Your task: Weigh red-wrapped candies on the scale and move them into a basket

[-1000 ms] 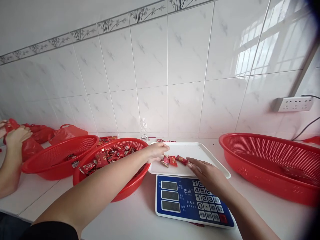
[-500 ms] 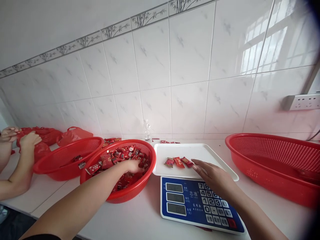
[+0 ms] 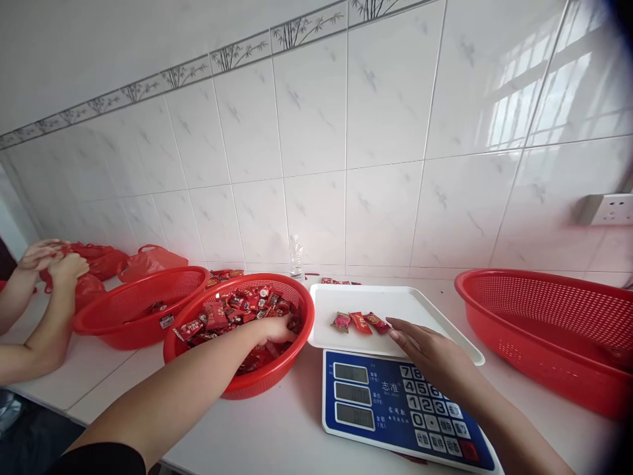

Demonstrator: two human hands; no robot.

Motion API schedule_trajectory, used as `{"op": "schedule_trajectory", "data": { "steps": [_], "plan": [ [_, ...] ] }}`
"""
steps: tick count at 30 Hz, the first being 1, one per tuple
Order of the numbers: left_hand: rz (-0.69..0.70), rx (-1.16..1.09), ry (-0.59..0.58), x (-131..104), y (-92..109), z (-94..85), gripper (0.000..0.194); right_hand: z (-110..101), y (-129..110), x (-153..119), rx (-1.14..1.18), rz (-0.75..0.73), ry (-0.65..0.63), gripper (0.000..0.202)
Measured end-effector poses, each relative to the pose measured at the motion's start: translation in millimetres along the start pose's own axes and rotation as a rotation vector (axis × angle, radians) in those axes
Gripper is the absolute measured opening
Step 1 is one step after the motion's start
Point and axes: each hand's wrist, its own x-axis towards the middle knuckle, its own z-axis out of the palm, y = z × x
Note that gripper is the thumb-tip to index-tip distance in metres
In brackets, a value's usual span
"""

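Note:
My left hand [image 3: 277,331] reaches into a round red basket [image 3: 247,387] heaped with red-wrapped candies [image 3: 216,315]. Its fingers curl down around candies by the right inner wall; the tips are hidden among the wrappers. On a white tray [image 3: 390,298] lie three wrapped candies in a row: a pinkish one [image 3: 341,322], a bright red one [image 3: 360,323] and a dark red one [image 3: 378,322]. My right hand [image 3: 420,343] is open over the tray's near edge, fingers stretched out beside the dark red candy. The tray rests behind a blue scale keypad [image 3: 395,402].
A larger red basket [image 3: 539,369] stands at the right. Left of the full basket is another red basket [image 3: 113,336] with a few items inside. A co-worker's hands [image 3: 59,260] handle red bags [image 3: 101,260] at far left. A clear bottle [image 3: 296,257] stands by the wall.
The view has turned slightly left, so things sit a little further right. My left hand has worked slightly among the candies. My right hand and the three tray candies keep their places.

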Motion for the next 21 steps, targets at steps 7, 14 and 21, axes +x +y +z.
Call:
{"op": "schedule_trajectory", "data": {
  "steps": [7, 14, 21],
  "plan": [
    [-0.015, -0.043, 0.015, 1.0, -0.1, 0.7, 0.098, -0.7, -1.1, -0.3, -0.006, 0.003, 0.003, 0.054],
    [0.016, -0.037, -0.030, 0.0, 0.8, 0.3, 0.101, -0.2, 0.1, 0.0, 0.008, 0.016, -0.020, 0.055],
    [-0.004, -0.016, -0.020, -0.4, 0.5, 0.2, 0.098, 0.2, -0.8, 1.7, -0.005, 0.037, -0.040, 0.057]
  ]
}}
